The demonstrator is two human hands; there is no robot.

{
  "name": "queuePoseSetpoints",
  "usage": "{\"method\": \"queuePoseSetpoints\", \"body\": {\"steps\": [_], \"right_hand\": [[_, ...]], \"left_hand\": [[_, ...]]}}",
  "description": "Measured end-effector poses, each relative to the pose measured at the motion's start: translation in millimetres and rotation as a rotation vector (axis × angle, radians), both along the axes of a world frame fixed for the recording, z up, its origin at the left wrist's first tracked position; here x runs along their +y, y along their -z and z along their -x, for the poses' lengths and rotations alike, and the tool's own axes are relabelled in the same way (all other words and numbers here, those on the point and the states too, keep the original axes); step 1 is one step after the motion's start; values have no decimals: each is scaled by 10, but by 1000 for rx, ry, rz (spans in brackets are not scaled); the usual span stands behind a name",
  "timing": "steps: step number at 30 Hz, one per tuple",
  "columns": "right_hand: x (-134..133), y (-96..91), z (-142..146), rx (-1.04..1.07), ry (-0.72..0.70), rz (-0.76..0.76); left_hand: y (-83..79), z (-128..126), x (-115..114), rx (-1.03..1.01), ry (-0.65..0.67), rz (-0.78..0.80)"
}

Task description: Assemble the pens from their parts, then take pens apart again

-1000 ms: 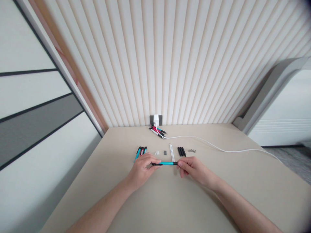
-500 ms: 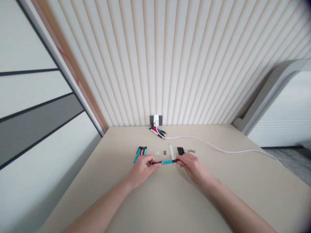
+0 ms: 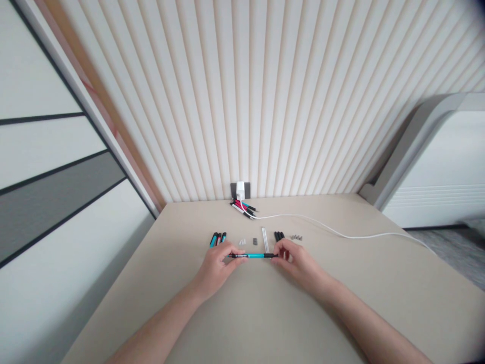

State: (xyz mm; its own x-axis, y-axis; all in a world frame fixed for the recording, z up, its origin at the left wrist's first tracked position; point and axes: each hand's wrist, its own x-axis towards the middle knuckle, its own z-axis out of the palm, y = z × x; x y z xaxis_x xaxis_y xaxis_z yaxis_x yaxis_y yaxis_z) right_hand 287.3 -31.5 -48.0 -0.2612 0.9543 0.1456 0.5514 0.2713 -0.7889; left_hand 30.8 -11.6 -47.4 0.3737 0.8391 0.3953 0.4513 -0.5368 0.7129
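Observation:
A blue and black pen (image 3: 256, 256) lies level between my two hands, just above the table. My left hand (image 3: 221, 261) pinches its black left end. The fingertips of my right hand (image 3: 293, 258) close on the black tip at the other end. Behind my left hand stand short blue and red pen barrels with black ends (image 3: 217, 238). Small white pieces (image 3: 242, 241) and a small grey block (image 3: 255, 241) lie beyond the pen. Thin white refills (image 3: 264, 239) sit beside black grips (image 3: 279, 235), which my right hand partly covers. Small metal pieces (image 3: 296, 237) are farther right.
At the back of the table (image 3: 242, 313), a pile of pens (image 3: 243, 208) lies below a white charger plug (image 3: 240, 190) in a dark socket. Its white cable (image 3: 341, 233) runs across to the right edge. A ribbed wall (image 3: 235, 101) rises behind.
My right hand's fingers have shifted toward the pen's tip, so more of the black grip shows. The pen is now more level. The camera view has shifted slightly.

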Motion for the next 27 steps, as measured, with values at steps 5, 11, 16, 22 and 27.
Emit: {"method": "queuePoseSetpoints", "body": {"steps": [5, 11, 16, 22, 27], "right_hand": [[-27, 13, -1, 7, -82, 65], [-20, 59, 18, 108, -27, 64], [-22, 39, 35, 51, -73, 79], [-59, 0, 53, 54, -97, 106], [-71, -42, 60, 70, -62, 108]], "left_hand": [[-47, -7, -15, 2, -2, -4], [-42, -7, -14, 21, -3, 35], [-33, -12, -19, 18, 7, 41], [-42, -13, -31, 24, 11, 45], [-56, -20, -37, 36, 14, 49]]}}
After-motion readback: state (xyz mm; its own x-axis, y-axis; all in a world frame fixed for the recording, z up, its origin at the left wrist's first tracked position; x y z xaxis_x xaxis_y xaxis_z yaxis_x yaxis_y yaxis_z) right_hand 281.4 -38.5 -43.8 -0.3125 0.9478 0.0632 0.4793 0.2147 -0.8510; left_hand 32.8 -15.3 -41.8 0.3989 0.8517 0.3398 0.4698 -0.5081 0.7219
